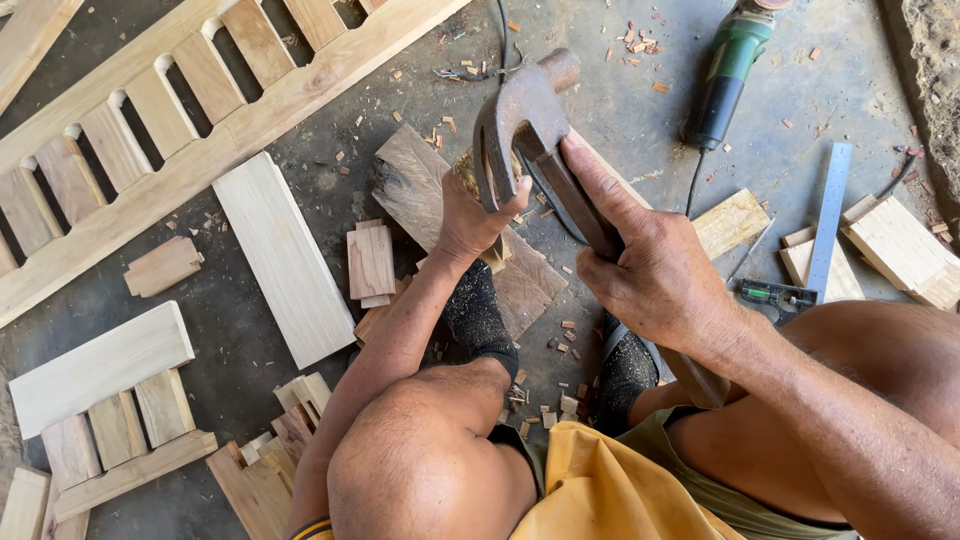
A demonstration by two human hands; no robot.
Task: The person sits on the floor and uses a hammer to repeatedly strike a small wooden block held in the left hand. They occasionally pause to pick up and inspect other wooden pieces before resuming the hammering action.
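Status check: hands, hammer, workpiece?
Right hand gripping claw hammer, raised. Left hand pinning small wood piece on board. Chips around, nothing blocking.

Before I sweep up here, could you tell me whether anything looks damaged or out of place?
Wood chips lie scattered over the floor. The worn board under the left hand has a ragged, split edge. The claw hammer in the right hand looks rusty.

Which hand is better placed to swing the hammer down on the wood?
Right, most likely. The right hand is wrapped around the claw hammer at its handle, head raised. The left hand reaches under the head to a small piece on the wood block, so it looks set to steady.
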